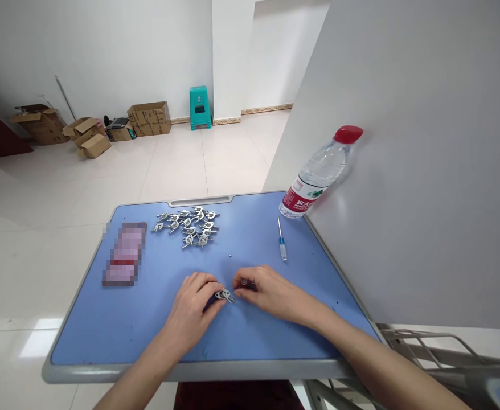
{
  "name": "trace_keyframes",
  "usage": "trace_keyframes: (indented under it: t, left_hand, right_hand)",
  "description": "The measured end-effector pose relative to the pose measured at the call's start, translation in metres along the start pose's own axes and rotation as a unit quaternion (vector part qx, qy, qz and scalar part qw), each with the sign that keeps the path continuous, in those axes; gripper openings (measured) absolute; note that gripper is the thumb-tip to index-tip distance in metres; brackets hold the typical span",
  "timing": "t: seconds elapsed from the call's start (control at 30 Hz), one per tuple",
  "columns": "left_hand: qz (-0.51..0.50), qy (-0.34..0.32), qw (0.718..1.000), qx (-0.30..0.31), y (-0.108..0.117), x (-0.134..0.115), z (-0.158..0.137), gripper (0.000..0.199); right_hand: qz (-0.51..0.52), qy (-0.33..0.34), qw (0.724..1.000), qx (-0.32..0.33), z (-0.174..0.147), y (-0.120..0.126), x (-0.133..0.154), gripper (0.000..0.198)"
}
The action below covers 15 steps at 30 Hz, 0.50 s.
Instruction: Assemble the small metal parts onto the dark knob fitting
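Observation:
My left hand (196,307) pinches a small silver metal fitting (223,294) with an oval two-hole flange and thin stems pointing right. Just right of it, my right hand (265,290) is closed, fingers curled round a small dark, shiny thing (245,282) whose kind is mostly hidden. The hands are close together but apart, low over the blue desk top (147,324). Beyond them lies a loose cluster of several similar metal fittings (189,222). A tiny metal piece (230,255) rests between that cluster and my right hand.
A screwdriver (281,242) with a clear and blue handle lies at the right. Behind it a red-capped water bottle (316,176) stands by the grey partition (404,171). A blurred pinkish rectangular item (126,253) is at the left. Cardboard boxes (150,118) and a teal stool (199,108) stand beyond.

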<state>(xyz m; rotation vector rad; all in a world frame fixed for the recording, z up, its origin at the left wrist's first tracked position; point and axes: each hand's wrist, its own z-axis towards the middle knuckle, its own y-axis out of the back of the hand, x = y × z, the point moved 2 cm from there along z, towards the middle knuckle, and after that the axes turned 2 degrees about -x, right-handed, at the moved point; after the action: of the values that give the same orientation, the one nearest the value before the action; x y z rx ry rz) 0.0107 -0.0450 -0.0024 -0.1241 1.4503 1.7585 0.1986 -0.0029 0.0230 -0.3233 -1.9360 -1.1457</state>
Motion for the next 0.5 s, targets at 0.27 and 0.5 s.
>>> trace_keyframes:
  t: [0.27, 0.5]
  left_hand:
    - [-0.002, -0.026, 0.999, -0.025, -0.001, 0.001, 0.0, 0.011]
    - [-0.019, -0.012, 1.0, -0.021, -0.003, 0.002, -0.002, 0.012]
  right_hand:
    - [-0.074, -0.018, 0.992, -0.098, 0.018, 0.019, -0.009, 0.014]
    - [-0.062, -0.017, 0.992, -0.107, 0.017, 0.018, -0.01, 0.015]
